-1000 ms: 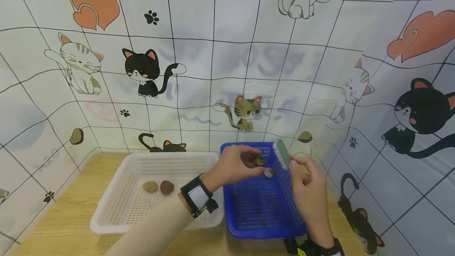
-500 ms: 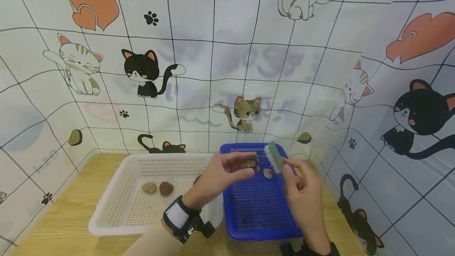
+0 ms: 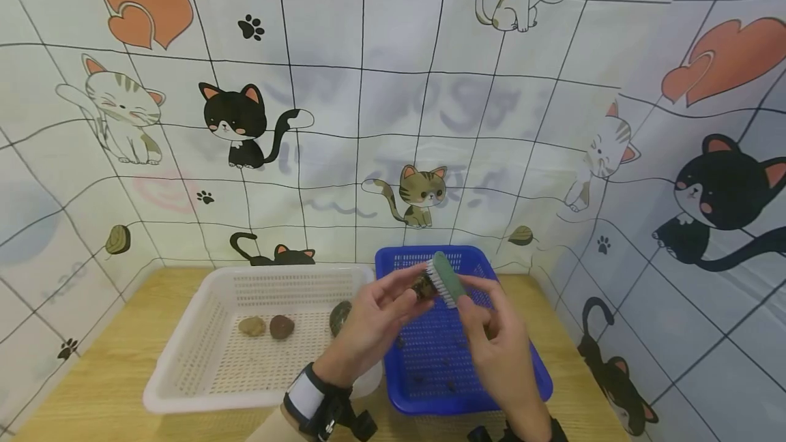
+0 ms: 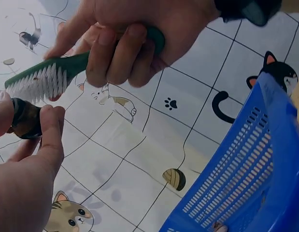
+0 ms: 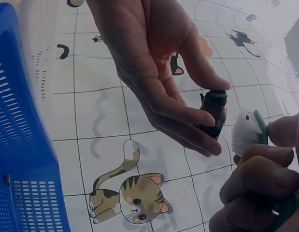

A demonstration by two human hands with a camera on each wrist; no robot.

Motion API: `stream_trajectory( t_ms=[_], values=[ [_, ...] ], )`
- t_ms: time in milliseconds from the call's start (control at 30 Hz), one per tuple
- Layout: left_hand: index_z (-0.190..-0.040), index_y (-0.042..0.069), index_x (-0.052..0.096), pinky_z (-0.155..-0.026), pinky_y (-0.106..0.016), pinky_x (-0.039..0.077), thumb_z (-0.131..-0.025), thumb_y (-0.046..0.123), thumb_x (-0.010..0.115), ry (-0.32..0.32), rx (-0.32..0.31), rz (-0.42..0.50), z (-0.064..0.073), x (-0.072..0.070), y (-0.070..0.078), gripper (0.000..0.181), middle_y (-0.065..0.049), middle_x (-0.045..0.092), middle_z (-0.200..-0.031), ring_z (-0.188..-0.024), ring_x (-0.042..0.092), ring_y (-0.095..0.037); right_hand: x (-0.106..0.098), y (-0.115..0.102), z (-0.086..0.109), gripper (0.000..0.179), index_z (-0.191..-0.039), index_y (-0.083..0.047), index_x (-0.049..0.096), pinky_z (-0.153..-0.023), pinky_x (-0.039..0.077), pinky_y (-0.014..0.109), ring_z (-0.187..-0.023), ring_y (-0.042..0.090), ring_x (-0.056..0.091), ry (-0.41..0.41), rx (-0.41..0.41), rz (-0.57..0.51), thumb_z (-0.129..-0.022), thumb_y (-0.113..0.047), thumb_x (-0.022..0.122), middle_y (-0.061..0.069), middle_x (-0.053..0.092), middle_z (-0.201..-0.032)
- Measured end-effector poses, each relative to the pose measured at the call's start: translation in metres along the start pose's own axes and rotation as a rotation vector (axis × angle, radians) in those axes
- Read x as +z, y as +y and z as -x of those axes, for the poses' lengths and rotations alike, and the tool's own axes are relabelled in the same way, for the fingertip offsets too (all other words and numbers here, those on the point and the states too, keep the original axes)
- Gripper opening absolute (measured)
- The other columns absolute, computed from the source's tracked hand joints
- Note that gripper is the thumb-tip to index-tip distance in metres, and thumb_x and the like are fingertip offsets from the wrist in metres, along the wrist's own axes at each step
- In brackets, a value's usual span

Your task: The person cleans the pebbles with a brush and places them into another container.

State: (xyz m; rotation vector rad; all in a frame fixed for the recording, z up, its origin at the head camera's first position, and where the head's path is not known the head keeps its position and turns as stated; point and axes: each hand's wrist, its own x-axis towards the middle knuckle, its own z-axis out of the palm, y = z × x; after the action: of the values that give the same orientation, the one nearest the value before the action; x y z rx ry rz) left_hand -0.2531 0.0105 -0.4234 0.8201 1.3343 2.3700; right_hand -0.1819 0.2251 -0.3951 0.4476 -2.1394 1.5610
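My left hand [image 3: 371, 316] pinches a dark, banded brown stone [image 3: 424, 286] between thumb and fingertips, raised over the blue basket [image 3: 454, 406]. My right hand [image 3: 500, 350] grips a scrub brush [image 3: 449, 278] with a green handle and white bristles. In the head view the bristles overlap the stone's right side. Seen from the left wrist, the bristles [image 4: 40, 87] lie right at the stone's upper edge; the right wrist view shows a small gap between stone [image 5: 214, 113] and bristles [image 5: 247, 133]. Part of the stone hides behind the fingers.
A white basket [image 3: 161, 370] stands to the left, holding a tan stone [image 3: 252, 326], a reddish-brown stone [image 3: 282, 327] and a larger dark stone [image 3: 339, 319] partly behind the left hand. Dark crumbs lie in the blue basket. A cat-patterned sheet [image 3: 331, 108] rises behind the wooden table [image 3: 92, 394].
My right hand has moved left, bringing the brush from beside the stone onto it. My left hand has drawn back a little left, uncovering the dark stone in the white basket.
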Motion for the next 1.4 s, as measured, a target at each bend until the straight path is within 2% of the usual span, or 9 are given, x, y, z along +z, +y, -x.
stream_trajectory(
  t_ms=[167,333,500,667,800,867,967,1200,1400],
  values=[
    [-0.173,-0.007,0.045,-0.131,-0.036,0.056,-0.121,0.029,0.066,0.031,-0.034,0.030,0.002,0.003,-0.007,0.066,-0.014,0.062,-0.173,-0.150,0.071,-0.014,0.008,0.005,0.002,0.046,-0.164,-0.020,0.060,-0.038,0.027,0.020,-0.049,-0.012,0.030,-0.066,-0.044,0.013,-0.120,-0.006,0.063,-0.014,0.044,-0.064],
    [-0.173,-0.009,0.043,-0.130,-0.035,0.056,-0.120,0.029,0.070,0.043,-0.067,0.046,0.003,0.007,-0.009,0.070,-0.013,0.062,-0.171,-0.148,0.070,-0.012,0.011,0.009,0.001,0.050,-0.166,-0.021,0.059,-0.038,0.027,0.017,-0.048,-0.013,0.027,-0.028,-0.076,0.063,-0.119,-0.004,0.064,-0.015,0.040,-0.062],
    [-0.173,-0.010,0.042,-0.130,-0.034,0.056,-0.118,0.032,0.072,0.112,-0.078,0.071,0.004,0.010,-0.008,0.076,-0.020,0.055,-0.176,-0.147,0.070,-0.010,0.011,0.009,-0.001,0.049,-0.164,-0.021,0.061,-0.037,0.027,0.017,-0.047,-0.014,0.027,-0.016,-0.067,0.073,-0.119,-0.004,0.064,-0.014,0.040,-0.058],
    [-0.166,-0.012,0.050,-0.129,-0.033,0.057,-0.117,0.026,0.072,0.216,-0.104,0.126,0.003,0.013,-0.010,0.066,-0.013,0.065,-0.168,-0.139,0.076,-0.010,0.015,0.009,0.000,0.045,-0.162,-0.018,0.062,-0.036,0.027,0.015,-0.046,-0.014,0.029,-0.044,-0.056,0.045,-0.119,-0.006,0.066,-0.012,0.042,-0.058],
    [-0.165,-0.013,0.052,-0.128,-0.030,0.057,-0.117,0.023,0.071,0.201,-0.140,0.139,0.005,0.015,-0.013,0.063,-0.007,0.073,-0.159,-0.136,0.078,-0.010,0.017,0.012,0.000,0.045,-0.162,-0.016,0.062,-0.036,0.027,0.015,-0.045,-0.013,0.030,-0.031,-0.055,0.045,-0.119,-0.006,0.065,-0.014,0.042,-0.058],
    [-0.167,-0.013,0.049,-0.128,-0.030,0.057,-0.117,0.025,0.072,0.171,-0.136,0.143,0.005,0.016,-0.013,0.067,-0.006,0.075,-0.157,-0.136,0.077,-0.010,0.017,0.014,0.000,0.045,-0.162,-0.018,0.063,-0.036,0.026,0.015,-0.044,-0.013,0.029,-0.012,-0.049,0.055,-0.119,-0.006,0.065,-0.015,0.041,-0.058],
    [-0.168,-0.014,0.047,-0.127,-0.029,0.058,-0.116,0.026,0.072,0.161,-0.109,0.152,0.006,0.016,-0.012,0.071,-0.004,0.074,-0.154,-0.139,0.074,-0.011,0.015,0.013,-0.002,0.044,-0.162,-0.019,0.063,-0.037,0.025,0.014,-0.044,-0.013,0.028,0.005,-0.034,0.073,-0.119,-0.008,0.065,-0.016,0.039,-0.058],
    [-0.166,-0.012,0.052,-0.127,-0.030,0.058,-0.117,0.022,0.069,0.216,-0.097,0.201,0.006,0.016,-0.008,0.061,-0.008,0.072,-0.156,-0.141,0.073,-0.014,0.014,0.010,0.000,0.044,-0.163,-0.018,0.062,-0.035,0.026,0.016,-0.044,-0.013,0.028,0.012,-0.005,0.048,-0.120,-0.009,0.064,-0.015,0.040,-0.058],
    [-0.159,-0.006,0.062,-0.127,-0.032,0.058,-0.118,0.017,0.068,0.260,-0.077,0.207,0.004,0.018,-0.008,0.047,-0.007,0.073,-0.156,-0.137,0.077,-0.012,0.017,0.011,0.003,0.046,-0.162,-0.024,0.063,-0.035,0.026,0.016,-0.045,-0.014,0.028,0.013,-0.035,0.055,-0.119,-0.007,0.065,-0.014,0.041,-0.058]
  ],
)
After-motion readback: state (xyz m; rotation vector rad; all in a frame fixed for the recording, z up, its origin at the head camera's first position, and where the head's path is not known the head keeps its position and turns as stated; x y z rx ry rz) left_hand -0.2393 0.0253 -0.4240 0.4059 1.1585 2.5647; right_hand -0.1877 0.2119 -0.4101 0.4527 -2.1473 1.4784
